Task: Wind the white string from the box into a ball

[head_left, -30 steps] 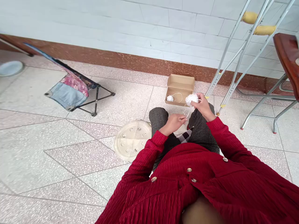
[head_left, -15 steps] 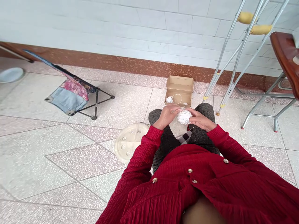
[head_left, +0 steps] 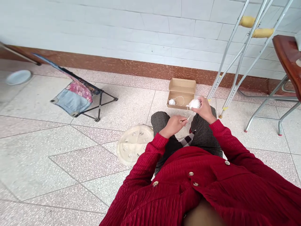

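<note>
My right hand (head_left: 205,110) is closed around a ball of white yarn (head_left: 194,104) above my right knee, close to the near right corner of the cardboard box. My left hand (head_left: 176,126) is over my left thigh, its fingers pinched on a thin strand of white yarn (head_left: 189,117). Whether a slim tool is also in that pinch, I cannot make out. Inside the open cardboard box (head_left: 182,81) on the floor lies a smaller ball of white yarn (head_left: 171,102), with a loose loop of yarn beside it.
A round cream mat with holes (head_left: 122,150) lies on the floor left of my legs. Further left stand a folding chair (head_left: 71,102) and a pale basin (head_left: 18,77). Crutches (head_left: 240,56) lean on the wall at right, near a brown-topped stool (head_left: 285,59).
My hands have moved apart. The right one has carried the yarn ball up and to the right, while the left has dropped lower, a strand in its fingers. The view has shifted slightly.
</note>
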A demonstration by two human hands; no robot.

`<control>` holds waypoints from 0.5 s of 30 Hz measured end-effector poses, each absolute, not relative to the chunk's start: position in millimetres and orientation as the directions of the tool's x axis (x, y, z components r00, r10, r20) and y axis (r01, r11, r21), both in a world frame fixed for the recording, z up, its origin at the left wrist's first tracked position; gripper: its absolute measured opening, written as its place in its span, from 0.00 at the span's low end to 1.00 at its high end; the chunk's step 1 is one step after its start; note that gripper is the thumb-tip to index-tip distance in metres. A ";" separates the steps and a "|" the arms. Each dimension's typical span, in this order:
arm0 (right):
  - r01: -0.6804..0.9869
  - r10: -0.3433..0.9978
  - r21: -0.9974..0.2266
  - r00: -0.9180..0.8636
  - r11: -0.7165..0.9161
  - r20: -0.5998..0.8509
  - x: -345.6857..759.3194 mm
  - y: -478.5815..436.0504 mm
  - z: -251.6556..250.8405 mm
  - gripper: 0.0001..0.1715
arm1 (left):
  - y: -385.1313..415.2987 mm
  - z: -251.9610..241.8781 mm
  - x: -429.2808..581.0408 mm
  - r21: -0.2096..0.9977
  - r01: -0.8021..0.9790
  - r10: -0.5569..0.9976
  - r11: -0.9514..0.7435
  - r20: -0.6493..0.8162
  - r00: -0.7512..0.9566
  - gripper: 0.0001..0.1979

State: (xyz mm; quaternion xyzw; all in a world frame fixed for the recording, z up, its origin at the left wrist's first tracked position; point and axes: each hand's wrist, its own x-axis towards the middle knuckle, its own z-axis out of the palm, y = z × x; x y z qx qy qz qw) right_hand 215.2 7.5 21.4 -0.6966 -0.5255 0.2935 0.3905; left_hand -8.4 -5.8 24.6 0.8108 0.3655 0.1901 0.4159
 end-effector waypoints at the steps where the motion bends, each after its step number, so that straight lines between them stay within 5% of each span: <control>1: 0.555 0.971 -0.818 0.237 -0.151 -0.019 213.1 2.0 13.3 0.33 | -2.6 27.2 -9.9 0.789 0.449 0.757 -0.419 0.031 0.653 0.16; 5: 0.484 0.988 -0.866 -0.012 -0.129 -0.154 194.2 -29.6 -2.9 0.30 | 14.3 32.7 -15.4 0.729 0.449 0.761 -0.517 0.151 0.631 0.10; 9: 0.164 0.917 -0.945 -0.243 -0.284 -0.318 178.8 -53.2 8.2 0.30 | 20.8 32.2 -16.6 0.737 0.382 0.709 -0.558 0.185 0.680 0.10; 15: -0.216 0.853 -0.850 -0.338 -0.481 -0.397 185.9 -57.5 46.3 0.28 | 21.9 23.3 -17.6 0.895 0.319 0.810 -0.312 0.075 0.582 0.16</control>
